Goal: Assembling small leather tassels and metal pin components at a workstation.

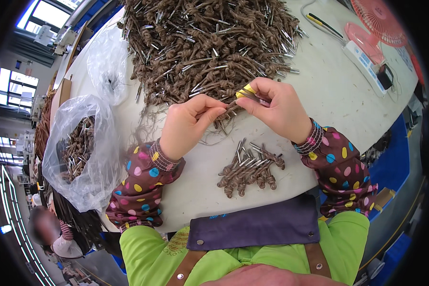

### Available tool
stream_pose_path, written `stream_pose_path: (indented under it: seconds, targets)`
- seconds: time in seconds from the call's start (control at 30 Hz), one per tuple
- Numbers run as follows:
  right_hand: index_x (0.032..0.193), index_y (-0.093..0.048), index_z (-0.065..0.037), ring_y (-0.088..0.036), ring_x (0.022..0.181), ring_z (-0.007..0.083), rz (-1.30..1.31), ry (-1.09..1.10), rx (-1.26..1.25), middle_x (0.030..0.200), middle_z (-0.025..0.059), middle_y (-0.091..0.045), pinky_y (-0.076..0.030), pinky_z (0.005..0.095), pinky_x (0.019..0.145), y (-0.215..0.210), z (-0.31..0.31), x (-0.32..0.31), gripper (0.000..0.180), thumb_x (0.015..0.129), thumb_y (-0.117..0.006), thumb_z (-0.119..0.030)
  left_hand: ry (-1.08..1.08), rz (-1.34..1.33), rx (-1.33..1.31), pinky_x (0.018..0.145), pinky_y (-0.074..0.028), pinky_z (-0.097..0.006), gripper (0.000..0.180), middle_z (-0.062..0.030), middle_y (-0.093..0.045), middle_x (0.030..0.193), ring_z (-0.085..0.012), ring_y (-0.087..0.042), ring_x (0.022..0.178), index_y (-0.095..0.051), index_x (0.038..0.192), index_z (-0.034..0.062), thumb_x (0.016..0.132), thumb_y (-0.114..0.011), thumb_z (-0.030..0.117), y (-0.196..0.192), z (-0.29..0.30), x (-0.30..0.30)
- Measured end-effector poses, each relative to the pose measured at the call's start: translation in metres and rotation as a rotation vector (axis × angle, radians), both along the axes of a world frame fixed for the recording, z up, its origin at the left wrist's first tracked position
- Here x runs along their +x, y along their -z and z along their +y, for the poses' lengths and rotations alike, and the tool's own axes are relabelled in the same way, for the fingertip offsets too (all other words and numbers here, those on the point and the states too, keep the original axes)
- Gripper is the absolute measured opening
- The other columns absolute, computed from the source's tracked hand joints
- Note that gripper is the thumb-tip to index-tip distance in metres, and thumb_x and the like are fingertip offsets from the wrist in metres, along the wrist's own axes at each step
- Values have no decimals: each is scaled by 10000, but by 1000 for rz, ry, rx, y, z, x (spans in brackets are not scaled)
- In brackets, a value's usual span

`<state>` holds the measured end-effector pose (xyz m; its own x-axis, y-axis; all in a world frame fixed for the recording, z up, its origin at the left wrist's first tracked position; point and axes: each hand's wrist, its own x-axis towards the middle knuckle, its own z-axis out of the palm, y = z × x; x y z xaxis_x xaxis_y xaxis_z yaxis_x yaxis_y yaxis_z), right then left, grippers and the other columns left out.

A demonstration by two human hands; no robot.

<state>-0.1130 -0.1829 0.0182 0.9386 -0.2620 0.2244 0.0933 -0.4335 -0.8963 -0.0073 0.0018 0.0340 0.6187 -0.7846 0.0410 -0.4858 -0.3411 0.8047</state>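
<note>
- At far left, a clear plastic bag (107, 178) sits on the tabletop (190, 193), its mouth spread around knotted brown cords (78, 150); the plastic seems to keep them apart from the loose ones.
- Behind it lies another clear bag (107, 66), crumpled near the heap's left edge.
- The left hand (188, 124) pinches, thumb against forefinger, with no gap showing; this appears to steady one end of a brown cord (231, 105).
- That cord is between the two hands, just in front of the large heap (209, 47), perhaps so the next piece lies close.
- Nearer the person, a small group of knotted cords (250, 171) lies with knots mostly forward and metal tips mostly back, likely arranged for neatness.
- The right hand (281, 107) has its fingers curled around a yellow-and-black tool (245, 91), brought right beside the cord; its tip is too small to read.
- At far right, a power strip (364, 66) and pink fan (379, 21) stand well apart from the handwork.
</note>
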Motion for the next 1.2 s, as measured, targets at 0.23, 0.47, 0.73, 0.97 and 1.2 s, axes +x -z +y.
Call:
stream_pose_path:
  seconds: [0.23,0.47,0.73,0.97,1.2]
  targets:
    - [887,-629,-11,-378,577,33,-29,-279,123,669,-32,-529,-327,200,508,6,-11,6,180,799,-717,-140,392,190,-165,689,-495,-211,84,-71,-687,860,-94,-651,782,-554,930,9,921,-554,93,19,4,5]
    - [885,-587,-6,-530,581,148,-172,-220,-50,648,41,-538,-428,268,544,4,-3,4,258,817,-696,-230,384,426,-376,758,-474,-243,70,-79,-636,915,-122,-610,826,-492,973,14,958,-474,80,34,1,3]
    - [901,-544,-47,-584,628,235,-146,-76,-138,788,77,-570,-453,319,551,0,6,-6,306,860,-624,-339,141,121,-351,782,-441,-243,76,-76,-579,868,-120,-557,819,-461,957,25,968,-457,100,33,2,6]
    - [824,-543,-86,-568,641,269,-180,-82,-370,761,53,-543,-438,353,514,7,15,-5,281,840,-622,-356,122,10,-341,756,-443,-234,54,-77,-589,874,-110,-555,801,-467,956,18,958,-470,72,32,2,2]
    - [807,-543,-103,-567,589,233,-292,-42,-552,758,35,-523,-427,337,473,8,16,-6,253,826,-628,-341,114,-55,-311,737,-439,-232,76,-68,-601,860,-104,-548,778,-500,939,10,953,-490,84,32,1,-1]
